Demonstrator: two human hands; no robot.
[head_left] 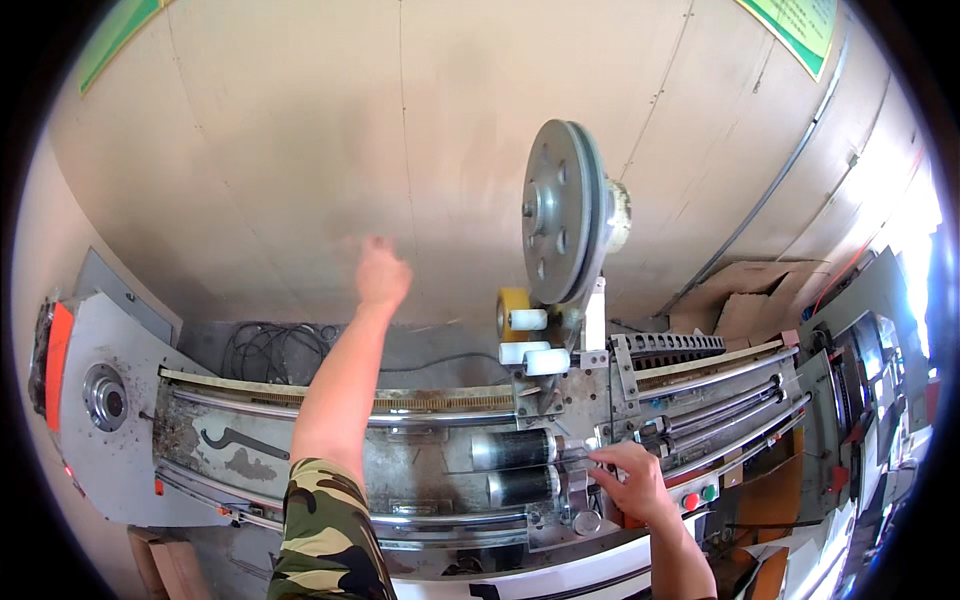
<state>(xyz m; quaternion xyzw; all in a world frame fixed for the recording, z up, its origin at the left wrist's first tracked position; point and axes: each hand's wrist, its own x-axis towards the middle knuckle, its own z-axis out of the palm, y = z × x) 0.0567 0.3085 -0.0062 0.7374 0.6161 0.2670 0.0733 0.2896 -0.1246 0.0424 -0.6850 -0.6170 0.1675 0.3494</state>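
My left hand (pixel 383 275) is raised in front of the wall beyond the machine. It looks closed and is blurred; whatever it may hold is too fine or smeared to see. Over the machine bed, my right hand (pixel 632 482) has thumb and fingers pinched together beside the metal shaft end of a black roller (pixel 515 450). What lies in that pinch, I cannot make out. A second black roller (pixel 522 487) sits just nearer, parallel to the first. Above them stands a large grey grooved pulley wheel (pixel 558 212), with white rollers (pixel 546 361) and a yellow wheel (pixel 513 315) below it.
A hook spanner (pixel 245 443) lies on the bed's left part. Polished guide rails (pixel 440 419) run along the machine. Black cable (pixel 275 350) is coiled behind it. Red (pixel 691 501) and green (pixel 709 493) buttons are near my right wrist. Cardboard (pixel 745 300) leans at the back right.
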